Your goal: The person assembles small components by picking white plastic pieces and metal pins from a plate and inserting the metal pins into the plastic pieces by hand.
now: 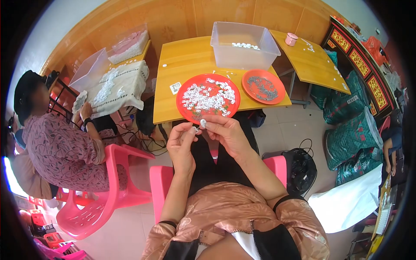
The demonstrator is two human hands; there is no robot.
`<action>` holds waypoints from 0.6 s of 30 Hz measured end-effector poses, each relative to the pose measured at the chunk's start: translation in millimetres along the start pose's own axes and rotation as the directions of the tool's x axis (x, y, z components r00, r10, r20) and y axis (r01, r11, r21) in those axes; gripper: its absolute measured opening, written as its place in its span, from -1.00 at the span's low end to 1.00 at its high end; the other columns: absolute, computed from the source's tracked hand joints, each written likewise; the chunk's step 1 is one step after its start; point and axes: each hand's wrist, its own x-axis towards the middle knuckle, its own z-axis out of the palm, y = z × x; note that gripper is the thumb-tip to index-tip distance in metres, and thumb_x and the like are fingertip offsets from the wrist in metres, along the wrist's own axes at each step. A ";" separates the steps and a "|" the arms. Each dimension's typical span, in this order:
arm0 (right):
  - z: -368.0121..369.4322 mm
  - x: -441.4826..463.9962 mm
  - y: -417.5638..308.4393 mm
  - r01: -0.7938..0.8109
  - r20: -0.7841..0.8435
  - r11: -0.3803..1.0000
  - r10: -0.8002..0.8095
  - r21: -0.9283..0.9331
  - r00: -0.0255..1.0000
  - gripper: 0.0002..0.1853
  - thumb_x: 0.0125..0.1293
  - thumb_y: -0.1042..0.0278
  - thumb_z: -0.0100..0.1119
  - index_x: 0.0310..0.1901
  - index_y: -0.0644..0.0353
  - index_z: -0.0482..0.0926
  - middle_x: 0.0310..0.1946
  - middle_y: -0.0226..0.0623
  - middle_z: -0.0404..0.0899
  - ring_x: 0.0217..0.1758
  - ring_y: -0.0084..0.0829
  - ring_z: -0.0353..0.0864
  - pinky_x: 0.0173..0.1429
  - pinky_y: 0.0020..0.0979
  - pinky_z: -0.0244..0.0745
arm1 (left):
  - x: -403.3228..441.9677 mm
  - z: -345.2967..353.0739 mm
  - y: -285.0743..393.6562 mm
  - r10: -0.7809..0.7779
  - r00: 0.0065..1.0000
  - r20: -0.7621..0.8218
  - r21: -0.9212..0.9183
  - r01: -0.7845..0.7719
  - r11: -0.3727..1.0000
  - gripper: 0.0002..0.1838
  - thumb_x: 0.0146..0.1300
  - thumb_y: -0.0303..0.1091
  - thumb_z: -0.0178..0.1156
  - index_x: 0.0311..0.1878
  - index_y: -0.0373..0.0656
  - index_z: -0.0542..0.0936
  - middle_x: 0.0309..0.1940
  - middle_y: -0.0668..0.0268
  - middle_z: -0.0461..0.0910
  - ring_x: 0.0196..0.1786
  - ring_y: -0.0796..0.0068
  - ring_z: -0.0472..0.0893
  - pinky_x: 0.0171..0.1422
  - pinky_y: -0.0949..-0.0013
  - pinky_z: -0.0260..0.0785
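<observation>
My left hand (182, 146) and my right hand (227, 135) meet in front of the table's near edge, fingers pinched. Between my right thumb and fingertips is a small white plastic piece (203, 123). Another tiny whitish piece (196, 129) shows at my left fingertips; its exact kind is too small to make out. Just beyond my hands lies a red round tray (179, 104) strewn with many small white plastic pieces (208, 97). To its right, a smaller red plate (281, 89) carries a heap of small grey metal parts (262, 88).
A clear plastic bin (247, 50) with white pieces stands on the yellow table (173, 65). At left, a person (69, 134) sits on a pink chair (115, 173) by a cloth-covered table (134, 82). Green sacks (353, 134) and a black bag (301, 171) are on the right.
</observation>
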 end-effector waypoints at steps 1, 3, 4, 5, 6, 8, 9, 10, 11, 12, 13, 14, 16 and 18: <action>0.0 -0.8 1.3 0.003 -0.004 1.000 -0.003 0.006 1.000 -0.71 0.20 0.42 0.22 -0.04 0.30 0.56 -0.39 -0.45 0.58 -0.42 -0.72 0.43 -0.35 -0.69 0.29 | -0.6 -0.3 -0.5 0.000 1.000 -0.001 0.016 0.000 1.000 -0.83 0.18 -0.57 0.16 -0.14 -0.25 0.51 -0.32 0.33 0.58 -0.27 0.60 0.58 -0.26 0.62 0.33; 1.0 -1.1 2.6 0.015 0.014 1.000 -0.015 0.018 1.000 -0.71 0.19 0.41 0.23 -0.05 0.30 0.57 -0.39 -0.45 0.58 -0.42 -0.72 0.43 -0.35 -0.67 0.28 | 0.1 0.2 -1.6 -0.002 1.000 0.008 0.032 0.002 0.999 -0.83 0.18 -0.59 0.15 -0.14 -0.24 0.51 -0.32 0.33 0.57 -0.28 0.60 0.57 -0.26 0.63 0.33; 2.0 -1.4 3.0 0.019 0.009 1.000 -0.019 0.021 1.000 -0.71 0.19 0.41 0.23 -0.05 0.30 0.57 -0.39 -0.45 0.58 -0.42 -0.72 0.43 -0.35 -0.67 0.28 | 0.1 -0.4 -2.2 0.006 1.000 -0.005 0.043 -0.005 0.999 -0.83 0.17 -0.59 0.16 -0.14 -0.24 0.52 -0.33 0.34 0.57 -0.30 0.63 0.55 -0.25 0.63 0.32; 3.6 -1.7 3.3 0.032 -0.004 0.999 -0.032 0.003 0.999 -0.72 0.21 0.43 0.21 -0.05 0.33 0.56 -0.41 -0.43 0.55 -0.43 -0.69 0.40 -0.35 -0.67 0.28 | 0.2 -0.9 -2.5 0.014 1.000 -0.020 0.053 -0.013 0.998 -0.82 0.17 -0.59 0.16 -0.15 -0.23 0.52 -0.33 0.36 0.57 -0.31 0.65 0.53 -0.25 0.64 0.31; 4.5 -1.7 3.6 0.043 -0.015 0.999 -0.043 -0.015 0.999 -0.72 0.22 0.46 0.19 -0.05 0.35 0.55 -0.43 -0.41 0.52 -0.43 -0.65 0.38 -0.36 -0.66 0.27 | 0.3 -1.0 -2.2 0.013 1.000 -0.018 0.055 -0.012 0.998 -0.82 0.17 -0.59 0.16 -0.15 -0.23 0.52 -0.33 0.36 0.57 -0.31 0.65 0.53 -0.25 0.64 0.31; 4.7 -1.6 4.1 0.038 -0.014 0.999 -0.038 -0.010 0.999 -0.72 0.22 0.46 0.19 -0.05 0.36 0.55 -0.42 -0.40 0.53 -0.43 -0.65 0.38 -0.36 -0.66 0.27 | 0.0 -1.1 -1.1 0.019 0.999 -0.038 0.043 -0.017 0.999 -0.84 0.17 -0.57 0.18 -0.17 -0.24 0.52 -0.33 0.37 0.58 -0.28 0.67 0.54 -0.23 0.63 0.30; 4.6 -1.7 4.2 0.033 -0.013 0.999 -0.034 -0.008 0.999 -0.72 0.22 0.46 0.19 -0.05 0.36 0.55 -0.41 -0.39 0.53 -0.44 -0.65 0.38 -0.36 -0.66 0.27 | -0.3 -1.2 -1.3 0.018 0.999 -0.039 0.043 -0.017 0.999 -0.84 0.17 -0.57 0.18 -0.17 -0.24 0.52 -0.33 0.37 0.58 -0.28 0.67 0.54 -0.23 0.63 0.30; 4.1 -1.5 4.7 0.033 -0.013 0.999 -0.033 -0.009 0.999 -0.72 0.22 0.46 0.19 -0.05 0.36 0.55 -0.41 -0.39 0.53 -0.44 -0.65 0.38 -0.36 -0.66 0.27 | -0.5 -1.3 -1.5 0.021 0.999 -0.043 0.044 -0.020 0.999 -0.84 0.16 -0.57 0.19 -0.17 -0.24 0.52 -0.33 0.37 0.58 -0.28 0.67 0.55 -0.23 0.63 0.30; 3.3 -0.8 5.6 0.042 -0.014 0.999 -0.042 -0.018 0.999 -0.72 0.22 0.46 0.19 -0.05 0.36 0.55 -0.40 -0.38 0.54 -0.44 -0.66 0.38 -0.36 -0.66 0.27 | -0.4 -1.3 -1.6 0.025 0.998 -0.049 0.046 -0.023 0.999 -0.84 0.16 -0.57 0.19 -0.17 -0.24 0.52 -0.34 0.37 0.59 -0.29 0.67 0.55 -0.23 0.63 0.30; 2.9 -0.3 6.6 0.050 -0.015 0.998 -0.051 -0.027 0.999 -0.72 0.21 0.47 0.20 -0.05 0.36 0.55 -0.39 -0.38 0.55 -0.43 -0.66 0.38 -0.36 -0.66 0.27 | -0.4 -1.2 -1.5 0.026 0.998 -0.050 0.046 -0.024 0.999 -0.84 0.16 -0.57 0.19 -0.17 -0.24 0.52 -0.34 0.37 0.59 -0.29 0.67 0.55 -0.23 0.63 0.30; 3.0 0.0 7.4 0.050 -0.014 0.998 -0.050 -0.026 0.999 -0.72 0.21 0.47 0.20 -0.05 0.36 0.55 -0.39 -0.38 0.55 -0.43 -0.66 0.38 -0.36 -0.66 0.27 | -0.3 -0.9 -1.3 0.034 0.998 -0.049 0.045 -0.032 0.998 -0.84 0.16 -0.57 0.19 -0.17 -0.24 0.52 -0.34 0.36 0.59 -0.29 0.67 0.55 -0.23 0.64 0.30; 3.0 0.3 8.1 0.058 -0.023 0.998 -0.059 -0.040 0.998 -0.73 0.21 0.47 0.20 -0.05 0.36 0.55 -0.39 -0.37 0.56 -0.43 -0.67 0.38 -0.36 -0.66 0.27 | -0.2 -0.6 -1.4 0.042 0.998 -0.047 0.044 -0.040 0.998 -0.84 0.16 -0.57 0.20 -0.18 -0.24 0.52 -0.34 0.36 0.59 -0.29 0.67 0.55 -0.23 0.64 0.30; 3.3 0.4 8.7 0.066 -0.034 0.996 -0.068 -0.054 0.997 -0.73 0.21 0.47 0.20 -0.06 0.36 0.55 -0.38 -0.37 0.57 -0.43 -0.67 0.39 -0.36 -0.66 0.27 | -0.2 -1.0 -2.1 0.041 0.998 -0.058 0.043 -0.038 0.998 -0.84 0.16 -0.57 0.20 -0.18 -0.24 0.52 -0.34 0.35 0.59 -0.29 0.67 0.55 -0.22 0.64 0.30; 4.0 0.5 9.0 0.086 -0.038 0.993 -0.090 -0.085 0.995 -0.74 0.21 0.48 0.20 -0.07 0.36 0.56 -0.38 -0.38 0.57 -0.44 -0.69 0.39 -0.36 -0.67 0.27 | -0.4 -0.3 -1.8 0.040 0.997 -0.069 0.044 -0.037 0.998 -0.84 0.16 -0.57 0.20 -0.18 -0.24 0.52 -0.34 0.35 0.59 -0.29 0.66 0.55 -0.21 0.64 0.31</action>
